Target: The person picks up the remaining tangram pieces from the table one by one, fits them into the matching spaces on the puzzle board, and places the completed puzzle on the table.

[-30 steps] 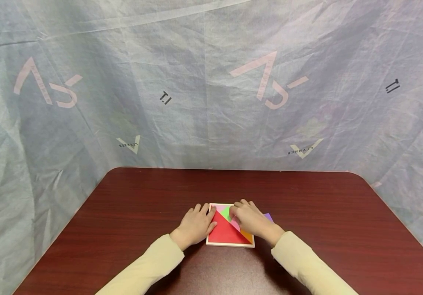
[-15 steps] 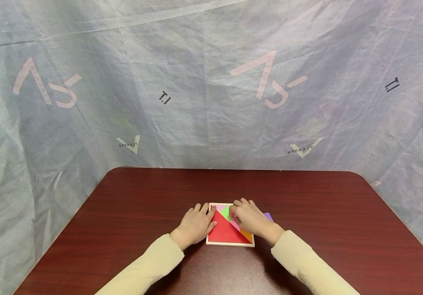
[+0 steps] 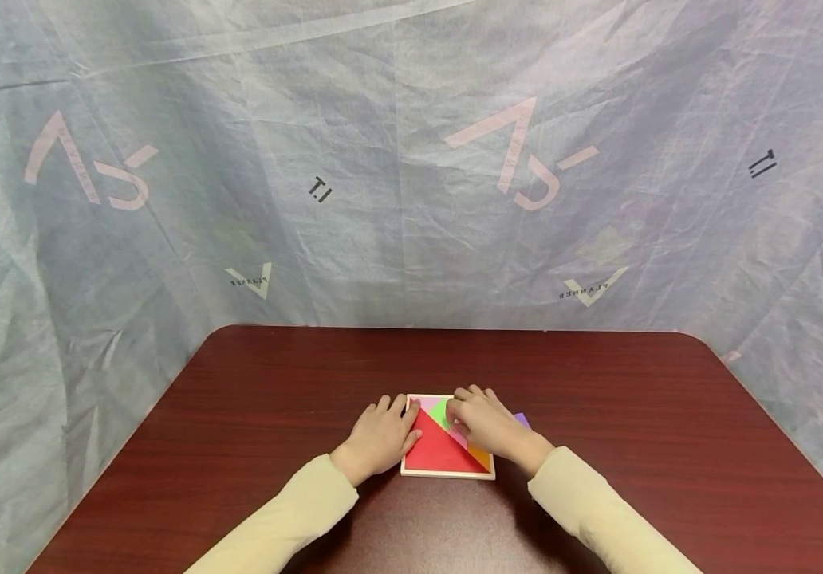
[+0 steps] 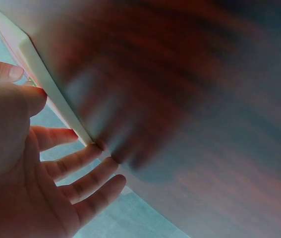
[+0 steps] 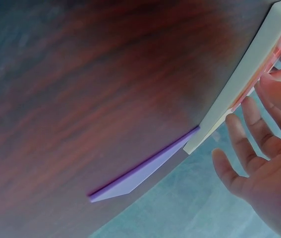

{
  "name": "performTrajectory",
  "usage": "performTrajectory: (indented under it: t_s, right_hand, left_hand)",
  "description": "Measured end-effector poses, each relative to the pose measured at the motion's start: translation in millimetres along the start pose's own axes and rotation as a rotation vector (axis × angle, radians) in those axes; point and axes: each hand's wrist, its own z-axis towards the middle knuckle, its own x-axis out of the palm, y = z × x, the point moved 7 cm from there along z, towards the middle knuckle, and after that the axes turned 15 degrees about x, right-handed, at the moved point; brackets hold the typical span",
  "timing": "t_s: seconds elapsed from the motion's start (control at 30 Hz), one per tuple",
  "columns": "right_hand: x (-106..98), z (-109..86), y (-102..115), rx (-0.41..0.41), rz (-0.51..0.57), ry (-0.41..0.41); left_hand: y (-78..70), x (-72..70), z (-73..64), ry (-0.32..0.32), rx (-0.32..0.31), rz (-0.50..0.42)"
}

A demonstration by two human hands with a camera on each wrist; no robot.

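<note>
A square tangram tray [image 3: 447, 476] with a pale rim lies on the table. Inside are a large red triangle [image 3: 436, 454], an orange piece [image 3: 481, 458], a green piece [image 3: 439, 410] and pink pieces [image 3: 423, 403]. My left hand [image 3: 377, 438] rests on the tray's left side, its index finger and thumb reaching onto the red triangle. Over the tray's right half, my right hand [image 3: 486, 424] has bent fingers touching down near the green piece; the hand hides what lies beneath. On the table to the right, a purple piece [image 5: 140, 171] lies flat, with one tip near the tray's corner.
The dark red-brown wooden table [image 3: 297, 383] extends on all sides of the tray. A grey-blue cloth [image 3: 397, 239] with printed letters hangs behind the table and along both sides.
</note>
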Motion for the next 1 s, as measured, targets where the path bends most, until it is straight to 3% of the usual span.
performTrajectory:
  t_s: [0.23,1.0]
  right_hand:
    - [-3.2,0.7,-4.3,0.028,-0.023,-0.032]
    - [-13.6,-3.3,-10.2,0.044,-0.024,-0.030]
  left_hand:
    - [-0.5,-2.4,0.1,-0.010,0.006,0.004]
    - [0.4,1.6,0.4,-0.006,0.004,-0.007]
